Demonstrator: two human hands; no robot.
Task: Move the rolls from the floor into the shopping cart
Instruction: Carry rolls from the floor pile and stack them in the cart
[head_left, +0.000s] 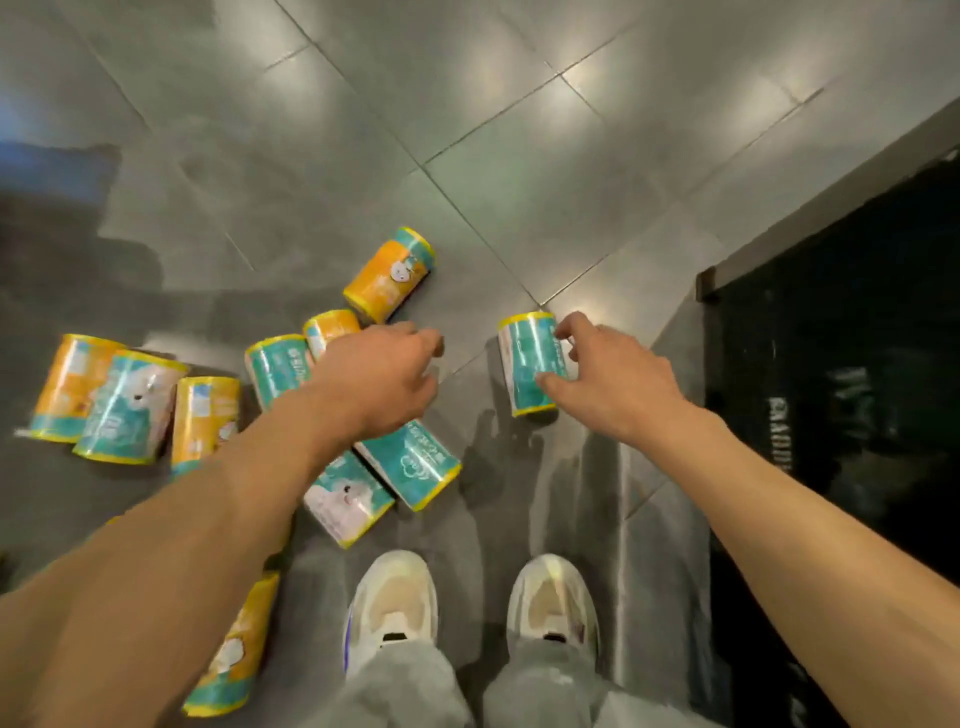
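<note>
Nearest the camera: 2 pale sneakers (392, 597) and grey trouser legs stand on the grey tiled floor (519, 171), with both bare forearms reaching forward and down. A wrapped paper roll (236, 654) lies under the left forearm.

Right hand (608, 379): its grip is closing on a teal-wrapped roll (530, 364) lying on the floor, thumb on the near part of the roll's side, fingertips (563, 332) on the far part. Contact appears made; the roll is not yet lifted, as far as can be judged.

Left hand (379, 374): grip loosely curled and holding nothing, hovering above a cluster of rolls. Directly beneath and nearer than it lie 2 teal rolls (410, 462); just left of it are 2 more (280, 364); beyond it lies an orange roll (389, 273). A further group of 3 rolls (124, 400) sits well to the left.

Right of the right hand stands a dark glossy unit (841, 374) with a grey rim. No shopping cart is identifiable in view.

Recommendation: seat the right thumb and fingers across the roll's middle before lifting, since the film wrap looks slippery. Lower the left hand onto the nearest teal roll, gripping across its width, so both hands carry 1 roll each.
</note>
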